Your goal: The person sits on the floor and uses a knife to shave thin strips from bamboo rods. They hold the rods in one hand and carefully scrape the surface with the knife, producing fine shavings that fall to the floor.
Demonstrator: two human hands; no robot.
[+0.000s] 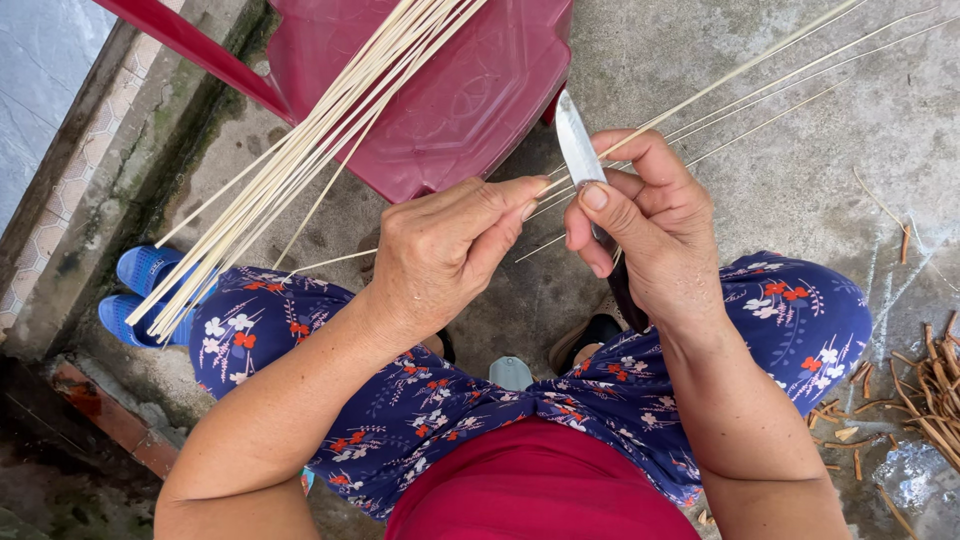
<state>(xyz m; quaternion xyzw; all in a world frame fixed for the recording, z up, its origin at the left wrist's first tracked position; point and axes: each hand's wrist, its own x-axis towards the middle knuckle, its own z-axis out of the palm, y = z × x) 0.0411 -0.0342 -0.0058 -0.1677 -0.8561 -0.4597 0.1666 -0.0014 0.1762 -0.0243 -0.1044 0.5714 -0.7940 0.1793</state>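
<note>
Bamboo strip [700, 95] pinched by left hand [440, 250]; knife [578, 150] gripped by right hand [650, 235]. Blade close to left thumb [505, 205]: cut risked if slipped; thin strip snapped if overloaded.

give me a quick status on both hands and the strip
Left hand pinching thin bamboo strip. Right hand holding knife, blade up against the strip. Bundle of strips leans across the left knee onto red plastic chair, nothing blocking.

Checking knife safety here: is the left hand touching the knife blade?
Apart. The head view shows the left hand pinching a thin bamboo strip, with a visible gap between its fingertips and the knife blade held by the right hand.
</note>
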